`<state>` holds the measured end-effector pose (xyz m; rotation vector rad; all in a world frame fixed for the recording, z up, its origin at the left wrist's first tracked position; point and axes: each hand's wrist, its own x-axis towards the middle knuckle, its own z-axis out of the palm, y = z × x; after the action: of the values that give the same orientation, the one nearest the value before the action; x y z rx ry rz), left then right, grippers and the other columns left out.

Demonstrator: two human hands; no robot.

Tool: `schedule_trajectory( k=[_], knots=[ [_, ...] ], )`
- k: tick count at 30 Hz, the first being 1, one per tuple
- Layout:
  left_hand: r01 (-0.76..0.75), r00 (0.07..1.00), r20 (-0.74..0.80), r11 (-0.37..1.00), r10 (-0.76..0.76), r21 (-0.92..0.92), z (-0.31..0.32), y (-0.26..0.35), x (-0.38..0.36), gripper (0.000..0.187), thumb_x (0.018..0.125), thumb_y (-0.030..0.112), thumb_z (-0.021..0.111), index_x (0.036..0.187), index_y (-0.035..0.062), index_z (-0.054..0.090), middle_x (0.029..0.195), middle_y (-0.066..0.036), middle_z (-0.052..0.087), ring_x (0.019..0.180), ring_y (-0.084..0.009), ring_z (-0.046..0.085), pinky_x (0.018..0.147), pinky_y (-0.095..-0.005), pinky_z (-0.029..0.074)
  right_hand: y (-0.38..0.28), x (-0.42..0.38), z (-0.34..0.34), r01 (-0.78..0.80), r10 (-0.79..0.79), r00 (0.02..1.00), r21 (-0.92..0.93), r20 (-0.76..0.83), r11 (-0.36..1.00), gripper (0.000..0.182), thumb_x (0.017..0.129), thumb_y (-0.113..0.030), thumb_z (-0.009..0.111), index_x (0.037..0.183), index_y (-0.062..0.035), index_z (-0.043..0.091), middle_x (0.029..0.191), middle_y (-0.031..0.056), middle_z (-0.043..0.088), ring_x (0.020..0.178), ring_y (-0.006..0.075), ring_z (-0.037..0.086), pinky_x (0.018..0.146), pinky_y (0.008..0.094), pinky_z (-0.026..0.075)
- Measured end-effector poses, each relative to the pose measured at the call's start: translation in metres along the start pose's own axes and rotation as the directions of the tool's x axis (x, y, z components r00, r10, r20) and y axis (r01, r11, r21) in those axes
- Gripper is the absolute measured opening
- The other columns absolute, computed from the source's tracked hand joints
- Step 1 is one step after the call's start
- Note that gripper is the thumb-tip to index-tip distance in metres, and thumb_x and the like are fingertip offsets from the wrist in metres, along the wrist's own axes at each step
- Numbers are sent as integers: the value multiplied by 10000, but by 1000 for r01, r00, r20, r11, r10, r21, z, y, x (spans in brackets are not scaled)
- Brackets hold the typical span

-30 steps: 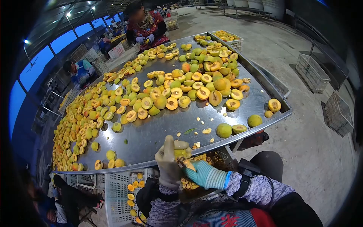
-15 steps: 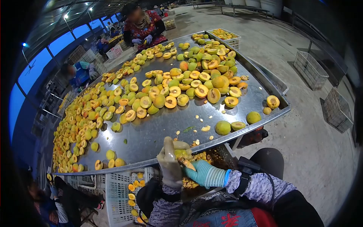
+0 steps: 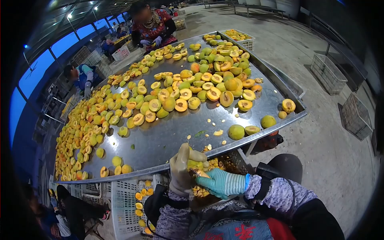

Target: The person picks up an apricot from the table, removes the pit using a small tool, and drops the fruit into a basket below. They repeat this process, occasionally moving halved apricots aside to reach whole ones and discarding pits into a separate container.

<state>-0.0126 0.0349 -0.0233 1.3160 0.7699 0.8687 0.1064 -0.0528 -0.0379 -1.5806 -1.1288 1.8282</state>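
My left hand (image 3: pixel 180 170), in a pale rubber glove, is closed around a yellow-green peach (image 3: pixel 195 165) just beyond the table's near edge. My right hand (image 3: pixel 224 182), in a teal striped glove, is closed on a small tan tool (image 3: pixel 201 173) whose tip meets the fruit; its exact kind is partly hidden by the fingers. Beneath both hands, a crate (image 3: pixel 237 163) holds pits and scraps. Halved peaches (image 3: pixel 213 94), many with pits showing, are spread over the metal table (image 3: pixel 160 138).
A white crate (image 3: pixel 120 200) with peach halves stands left of my lap. Whole peaches (image 3: pixel 236 132) lie near the table's right corner. Across the table a person (image 3: pixel 154 28) handles fruit; others work at the left. Empty-looking crates (image 3: pixel 329 74) stand on the floor at right.
Both hands stay together at the fruit, shifting only slightly. At the far left, a co-worker has leaned in and reached an arm toward the peach pile.
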Motion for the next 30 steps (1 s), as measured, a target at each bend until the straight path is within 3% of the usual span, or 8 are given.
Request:
schedule_trajectory(
  k=[9, 11, 12, 18, 20, 21, 25, 30],
  knots=[
    [-277, 959, 62, 961, 275, 24, 6, -1, -4, 568, 1058, 463, 290, 800, 20, 535, 665, -176, 631, 548, -227, 594, 567, -339, 516, 1, -14, 10, 145, -134, 985, 104, -108, 984, 448, 1024, -471, 455, 1101, -58, 610, 656, 101, 580, 621, 263, 610, 640, 351, 519],
    [-338, 941, 59, 936, 334, 95, 10, 0, -5, 539, 1062, 449, 282, 816, 28, 511, 667, -178, 630, 547, -230, 592, 562, -348, 515, 13, -6, 0, 359, -525, 837, -574, -151, 736, 413, 1009, -429, 487, 1056, -48, 638, 759, 203, 656, 729, 367, 663, 702, 434, 531],
    [-296, 955, 13, 952, 296, 83, 13, 5, -7, 528, 1061, 449, 284, 822, 34, 506, 667, -183, 626, 548, -239, 592, 559, -359, 518, 12, -8, 2, 358, -525, 837, -572, -153, 738, 413, 1009, -429, 487, 1056, -48, 638, 759, 203, 656, 729, 367, 663, 702, 434, 531],
    [-126, 991, -3, 945, 131, -303, 10, 6, -13, 524, 1070, 342, 286, 789, 7, 575, 720, -134, 671, 629, -220, 666, 618, -339, 555, 10, -15, 17, 478, -612, 728, -412, -309, 776, 416, 995, -430, 515, 1025, -35, 641, 735, 185, 657, 684, 355, 663, 644, 437, 532],
    [-110, 991, 35, 948, 126, -300, 7, 2, -15, 528, 1070, 349, 287, 788, 9, 576, 723, -136, 667, 642, -226, 670, 623, -348, 556, -11, -36, 14, 35, -31, 999, 250, -21, 968, 419, 1002, -464, 501, 1030, -66, 630, 612, 69, 563, 525, 226, 585, 494, 348, 485],
    [-84, 996, 14, 941, 93, -327, 8, -2, -15, 494, 1037, 433, 359, 827, 32, 556, 727, -166, 643, 630, -247, 643, 587, -359, 544, 21, -15, 19, 259, -261, 965, 246, -28, 934, 425, 1005, -496, 481, 1009, -92, 612, 569, -8, 455, 461, 121, 469, 408, 281, 391],
    [-261, 963, -61, 965, 261, -1, 15, 9, -22, 549, 980, 573, 464, 875, 41, 544, 739, -195, 625, 649, -267, 622, 545, -360, 533, 7, -22, 24, 176, -177, 984, 286, -23, 942, 422, 1014, -477, 465, 981, -80, 602, 562, 3, 469, 452, 132, 464, 398, 295, 365],
    [-111, 984, -155, 980, 85, -165, 19, 5, -27, 589, 972, 597, 474, 862, 21, 540, 757, -189, 625, 644, -269, 614, 576, -369, 529, -2, -31, 31, 173, -162, 985, 226, -62, 959, 456, 1029, -475, 441, 896, -67, 597, 543, 20, 463, 493, 156, 521, 481, 296, 428]
  ],
)
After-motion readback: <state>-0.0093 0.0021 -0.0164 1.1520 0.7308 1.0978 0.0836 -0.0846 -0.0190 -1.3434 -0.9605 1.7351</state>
